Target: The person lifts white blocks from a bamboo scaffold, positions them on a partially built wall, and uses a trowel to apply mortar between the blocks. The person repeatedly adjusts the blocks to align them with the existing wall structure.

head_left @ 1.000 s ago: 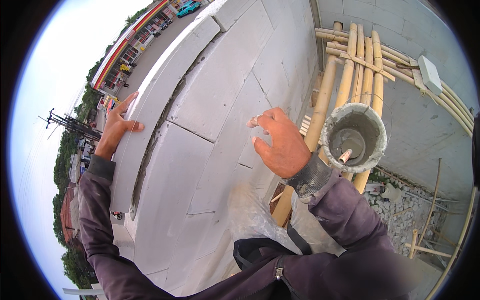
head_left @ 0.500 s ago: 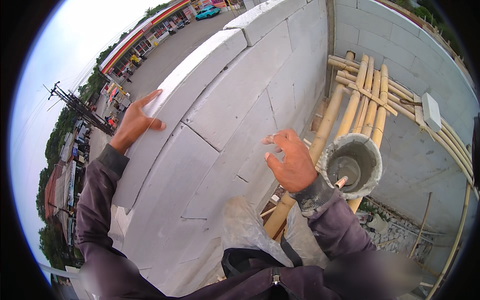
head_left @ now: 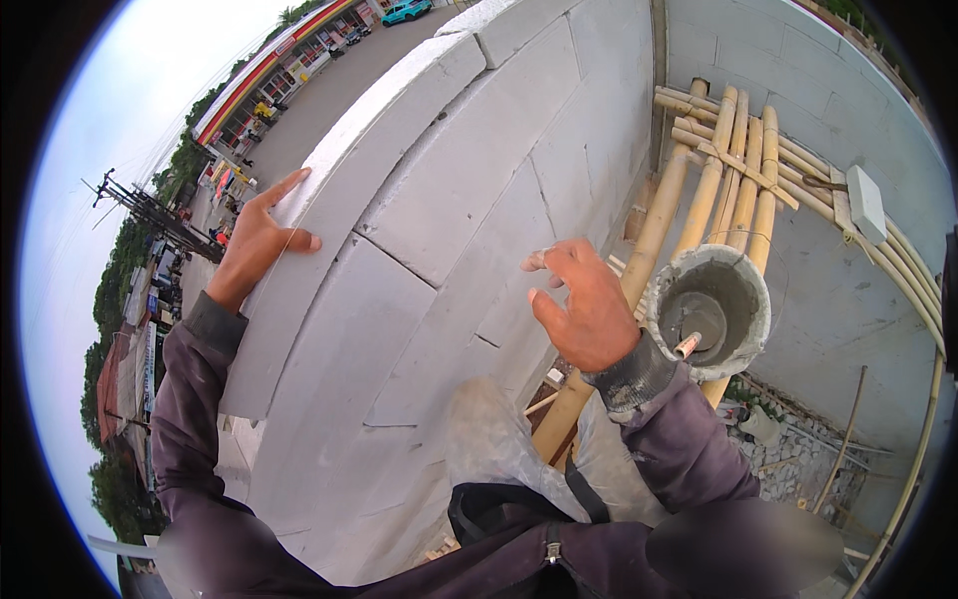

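My left hand [head_left: 261, 245] grips the long white lightweight concrete block [head_left: 329, 225] on top of the wall. Its thumb presses the near face and its index finger lies along the upper edge; the other fingers are mostly hidden. In front of the wall's near face hovers my right hand [head_left: 587, 307], empty, with fingers loosely bent and thumb apart. Close to its right stands a mortar-crusted bucket [head_left: 753, 339] with wet grey mortar [head_left: 697, 314] inside. A tool handle [head_left: 688, 345] leans out over the bucket's near rim.
Bamboo poles [head_left: 731, 190] form a platform beside the wall, with the bucket on it. A white box-like object [head_left: 865, 205] sits on the poles at right. Rubble [head_left: 798, 454] lies below. Beyond the wall, the ground drops to a street with a shop [head_left: 269, 75].
The view has shifted slightly. My left hand stays on the block, and my right hand still hovers empty with nearly the same finger shape.
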Tool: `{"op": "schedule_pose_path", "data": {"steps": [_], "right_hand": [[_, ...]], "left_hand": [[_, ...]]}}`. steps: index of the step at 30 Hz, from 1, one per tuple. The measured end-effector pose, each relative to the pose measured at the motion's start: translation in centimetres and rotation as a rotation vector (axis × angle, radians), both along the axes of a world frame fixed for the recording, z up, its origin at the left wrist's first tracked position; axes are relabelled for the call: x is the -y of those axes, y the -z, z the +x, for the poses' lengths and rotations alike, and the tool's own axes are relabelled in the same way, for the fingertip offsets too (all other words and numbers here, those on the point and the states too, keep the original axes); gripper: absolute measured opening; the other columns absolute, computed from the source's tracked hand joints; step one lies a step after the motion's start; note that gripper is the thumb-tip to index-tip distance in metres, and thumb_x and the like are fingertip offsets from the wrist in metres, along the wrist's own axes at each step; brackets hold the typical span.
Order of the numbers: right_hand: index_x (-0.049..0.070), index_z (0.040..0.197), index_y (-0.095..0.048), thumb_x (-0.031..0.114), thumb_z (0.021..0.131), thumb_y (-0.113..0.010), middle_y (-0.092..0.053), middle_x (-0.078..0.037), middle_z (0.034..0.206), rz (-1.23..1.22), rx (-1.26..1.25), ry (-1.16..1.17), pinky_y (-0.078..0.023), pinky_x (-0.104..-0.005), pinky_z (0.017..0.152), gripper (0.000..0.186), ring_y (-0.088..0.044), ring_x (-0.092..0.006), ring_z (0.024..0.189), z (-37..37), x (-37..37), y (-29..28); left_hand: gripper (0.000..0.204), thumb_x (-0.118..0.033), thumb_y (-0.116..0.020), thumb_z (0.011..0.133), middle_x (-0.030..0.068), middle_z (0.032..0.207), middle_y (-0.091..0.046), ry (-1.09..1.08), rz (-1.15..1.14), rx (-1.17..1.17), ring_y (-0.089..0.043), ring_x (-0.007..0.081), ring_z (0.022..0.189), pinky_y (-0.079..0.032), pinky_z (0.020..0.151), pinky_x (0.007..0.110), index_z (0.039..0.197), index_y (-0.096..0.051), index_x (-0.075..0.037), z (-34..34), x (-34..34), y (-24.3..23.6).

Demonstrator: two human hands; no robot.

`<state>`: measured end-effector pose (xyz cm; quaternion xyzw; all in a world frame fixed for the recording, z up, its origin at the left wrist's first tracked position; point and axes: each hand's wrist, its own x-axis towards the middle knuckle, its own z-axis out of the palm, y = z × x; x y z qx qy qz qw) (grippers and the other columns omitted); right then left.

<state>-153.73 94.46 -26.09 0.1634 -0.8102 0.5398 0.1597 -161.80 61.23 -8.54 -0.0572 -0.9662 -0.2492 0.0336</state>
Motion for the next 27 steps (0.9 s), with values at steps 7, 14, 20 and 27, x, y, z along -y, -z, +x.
{"op": "schedule_pose_path", "data": {"steps": [7, 14, 20, 27], "right_hand": [[0.001, 0.113, -0.064, 0.008, 0.084, -0.062, -0.057, -0.017, 0.109, 0.009, 0.116, 0.038, -0.049, -0.0385, 0.082, 0.03, -0.058, -0.0298, 0.092, 0.3, -0.1, 0.6], [0.002, 0.113, -0.064, 0.008, 0.085, -0.06, -0.056, -0.017, 0.106, 0.01, 0.093, 0.043, -0.048, -0.0399, 0.084, 0.029, -0.058, -0.0305, 0.095, 0.4, 0.2, 0.7], [0.002, 0.113, -0.064, 0.009, 0.085, -0.062, -0.056, -0.017, 0.108, 0.021, 0.155, -0.016, -0.048, -0.0391, 0.085, 0.029, -0.058, -0.0302, 0.095, -0.6, 0.6, 0.8], [-0.001, 0.115, -0.066, 0.03, 0.089, -0.065, -0.063, -0.022, 0.112, -0.003, 0.205, -0.076, -0.051, -0.0393, 0.086, 0.04, -0.064, -0.0306, 0.098, -12.4, 0.0, -0.8]], "left_hand": [[0.107, -0.041, -0.08, 0.05, 0.032, 0.119, -0.062, 0.061, 0.034, -0.003, -0.071, 0.0374, 0.082, -0.061, 0.071, 0.047, 0.147, -0.048, -0.008, -0.8, 0.3, 0.5], [0.108, -0.04, -0.079, 0.05, 0.0338, 0.118, -0.062, 0.072, -0.03, -0.073, -0.07, 0.0385, 0.088, -0.06, 0.08, 0.049, 0.148, -0.046, -0.009, -1.1, 0.3, 1.5], [0.107, -0.038, -0.08, 0.047, 0.0287, 0.12, -0.063, 0.021, -0.031, -0.03, -0.07, 0.0357, 0.089, -0.057, 0.085, 0.046, 0.146, -0.05, -0.011, -1.2, 0.4, 0.8], [0.094, -0.021, -0.079, 0.053, 0.0182, 0.128, -0.062, 0.023, 0.026, 0.027, -0.065, 0.0287, 0.103, -0.048, 0.098, 0.032, 0.143, -0.054, -0.011, -0.5, 0.5, 0.1]]}}
